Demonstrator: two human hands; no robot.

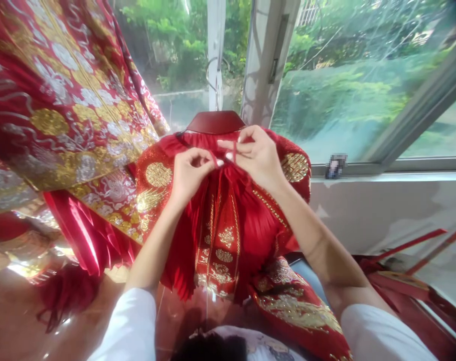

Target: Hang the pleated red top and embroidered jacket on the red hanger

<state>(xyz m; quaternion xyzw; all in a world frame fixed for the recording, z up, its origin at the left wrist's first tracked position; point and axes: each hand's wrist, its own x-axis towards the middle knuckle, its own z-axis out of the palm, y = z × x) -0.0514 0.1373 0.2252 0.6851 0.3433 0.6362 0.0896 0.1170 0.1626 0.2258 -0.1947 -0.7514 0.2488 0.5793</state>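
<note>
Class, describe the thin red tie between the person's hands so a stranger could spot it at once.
By the window, a red-and-gold garment hangs from a dark red hanger. Below the hanger, the left hand and right hand pinch a thin red tie, narrower than anything around it.

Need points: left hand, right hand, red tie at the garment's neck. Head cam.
left hand [190, 176], head view, back of the hand
right hand [255, 159], head view, back of the hand
red tie [234, 152], head view, narrow strand just below the right hand's fingertips
</note>
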